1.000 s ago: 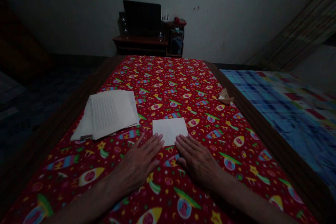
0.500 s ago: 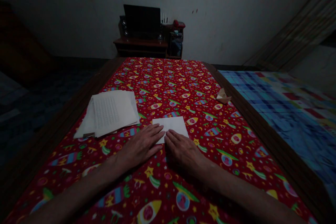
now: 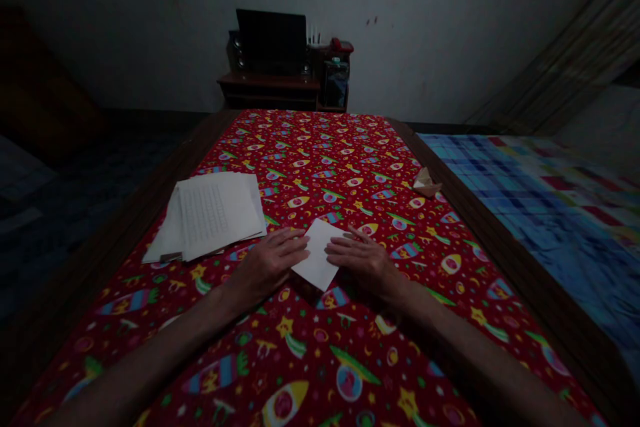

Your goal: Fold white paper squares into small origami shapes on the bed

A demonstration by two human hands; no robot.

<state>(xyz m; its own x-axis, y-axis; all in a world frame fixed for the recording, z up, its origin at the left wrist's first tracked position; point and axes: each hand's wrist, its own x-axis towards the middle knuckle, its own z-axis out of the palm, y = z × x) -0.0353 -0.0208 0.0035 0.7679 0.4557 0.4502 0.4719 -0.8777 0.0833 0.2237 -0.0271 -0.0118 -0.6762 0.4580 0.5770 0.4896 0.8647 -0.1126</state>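
Note:
A small white square of paper point(image 3: 320, 250) is on the red patterned cloth in front of me, turned with one corner towards me. My left hand point(image 3: 273, 260) is at its left side, fingers stretched out with the tips on the paper's edge. From the right, my right hand point(image 3: 363, 257) reaches over the opposite edge, its fingers extended and slightly spread on the sheet. Both thumbs are hidden, so I cannot tell whether they are under the paper. A dark shadow lies below the near corner.
Left of my hands lies a stack of written sheets point(image 3: 220, 213). A folded brown paper piece point(image 3: 427, 183) rests near the table's right edge. The printed cloth point(image 3: 320, 153) covers the table. Beyond stands a desk point(image 3: 270, 82) with a dark monitor point(image 3: 273, 40).
The white paper has turned so that a corner points towards me. My hands have moved apart to its two sides, the right one shifting right and slightly forward.

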